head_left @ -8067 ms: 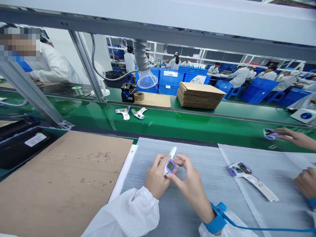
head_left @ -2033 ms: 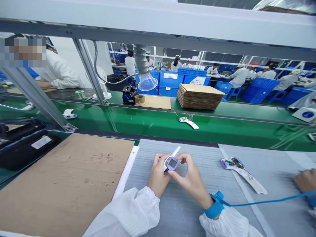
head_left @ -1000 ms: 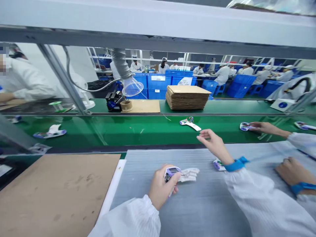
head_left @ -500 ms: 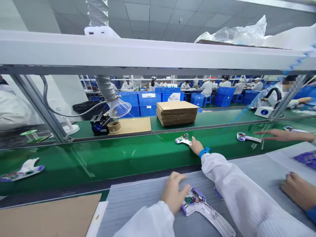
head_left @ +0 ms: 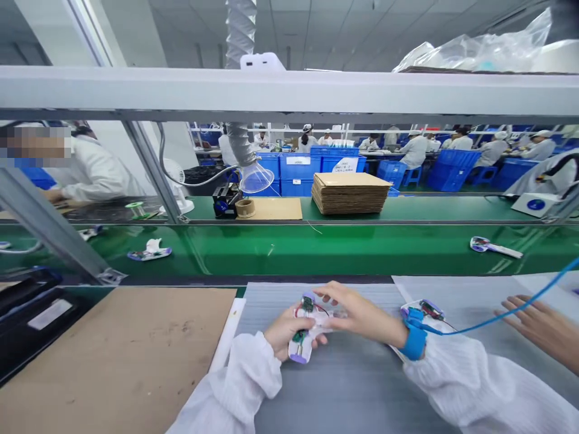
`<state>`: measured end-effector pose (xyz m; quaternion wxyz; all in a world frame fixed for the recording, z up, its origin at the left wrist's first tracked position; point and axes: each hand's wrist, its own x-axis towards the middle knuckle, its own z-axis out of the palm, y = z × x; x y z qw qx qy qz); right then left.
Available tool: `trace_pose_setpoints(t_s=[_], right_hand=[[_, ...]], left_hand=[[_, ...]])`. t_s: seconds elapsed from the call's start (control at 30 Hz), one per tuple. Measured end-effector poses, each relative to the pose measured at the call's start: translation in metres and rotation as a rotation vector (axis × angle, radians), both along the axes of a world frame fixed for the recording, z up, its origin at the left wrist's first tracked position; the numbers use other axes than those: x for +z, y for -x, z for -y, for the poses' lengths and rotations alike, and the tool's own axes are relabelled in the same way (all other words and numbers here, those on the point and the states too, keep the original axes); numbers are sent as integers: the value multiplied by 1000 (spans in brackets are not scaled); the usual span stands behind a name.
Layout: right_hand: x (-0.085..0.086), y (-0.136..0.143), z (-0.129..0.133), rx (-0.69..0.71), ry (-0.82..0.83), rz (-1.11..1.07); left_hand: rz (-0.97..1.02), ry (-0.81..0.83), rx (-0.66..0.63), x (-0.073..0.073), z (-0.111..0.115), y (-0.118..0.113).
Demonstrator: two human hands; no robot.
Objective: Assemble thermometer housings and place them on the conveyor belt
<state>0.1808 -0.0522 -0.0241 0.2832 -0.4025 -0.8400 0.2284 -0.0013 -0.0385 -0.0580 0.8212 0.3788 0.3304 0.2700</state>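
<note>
An opened white-and-purple handheld device (head_left: 300, 349), shaped like a forehead thermometer, shows its green circuit board and red wires. My left hand (head_left: 289, 328) is closed around its head, thumb across the front. My right hand (head_left: 357, 307), wearing a blue wrist strap, is curved around the white handle, thumb below and forefinger raised; its fingers partly hide the handle. Under my right wrist, a second opened device (head_left: 429, 310) lies on the grey mat (head_left: 353, 386), partly covered by the strap.
Beyond the mat runs a green conveyor belt (head_left: 362, 244), carrying opened devices at left (head_left: 150, 251) and right (head_left: 495, 247). Cardboard sheets (head_left: 350, 196) are stacked behind it. A cardboard sheet (head_left: 136, 343) lies at left. A co-worker's hand (head_left: 543, 328) is at right, near the blue strap cord (head_left: 511, 313).
My right hand has come back from the belt with the device it was touching there, and my left hand has closed on it. The view has swung left.
</note>
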Motion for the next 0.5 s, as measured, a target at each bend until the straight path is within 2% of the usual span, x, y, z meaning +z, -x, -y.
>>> trace_pose_setpoints(t_s=[0.13, 0.23, 0.3, 0.4, 0.5], right_hand=[[-4, 26, 19, -46, 39, -52], [-20, 32, 29, -3, 35, -126], [-39, 27, 31, -18, -5, -172], [-69, 15, 28, -22, -32, -175], [-90, 2, 23, -11, -38, -185]], left_hand=[[34, -43, -98, -12, 29, 6], [138, -42, -154, -21, 37, 14], [140, -68, -41, -30, 39, 17], [27, -164, 160, -40, 40, 15], [-62, -251, 187, -42, 45, 11]])
